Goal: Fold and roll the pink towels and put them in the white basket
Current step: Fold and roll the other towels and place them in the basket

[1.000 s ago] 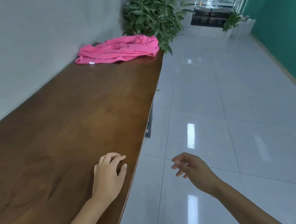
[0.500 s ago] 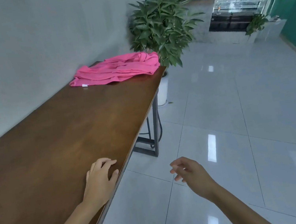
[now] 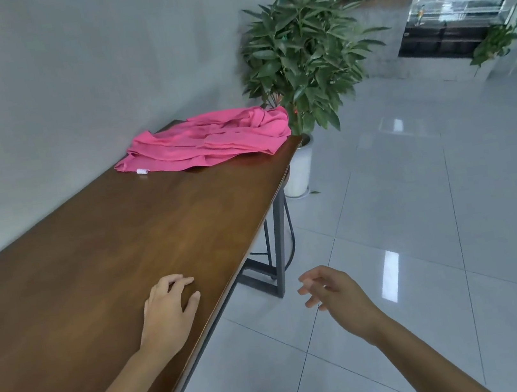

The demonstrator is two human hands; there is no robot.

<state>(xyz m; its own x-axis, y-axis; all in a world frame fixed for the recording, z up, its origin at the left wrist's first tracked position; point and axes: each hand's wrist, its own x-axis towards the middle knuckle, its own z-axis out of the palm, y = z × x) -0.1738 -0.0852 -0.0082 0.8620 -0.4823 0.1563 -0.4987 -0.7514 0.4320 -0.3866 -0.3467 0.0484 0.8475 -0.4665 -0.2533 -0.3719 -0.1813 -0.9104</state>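
The left hand (image 3: 170, 313) rests on the counter (image 3: 99, 260) near its front edge, fingers loosely curled, its grip empty. The right hand (image 3: 335, 295) hangs off the counter over the floor, fingers relaxed, holding nothing. The towels (image 3: 208, 139) lie heaped at the counter's far end, a plant (image 3: 306, 51) just beyond.

Grey wall (image 3: 64, 73) fills upper left. Long brown table (image 3: 110, 268) runs alongside it. Glossy pale tiled floor (image 3: 438, 219) at right; potted plant (image 3: 302, 48) upper centre; glass cabinet (image 3: 457, 8) upper right.
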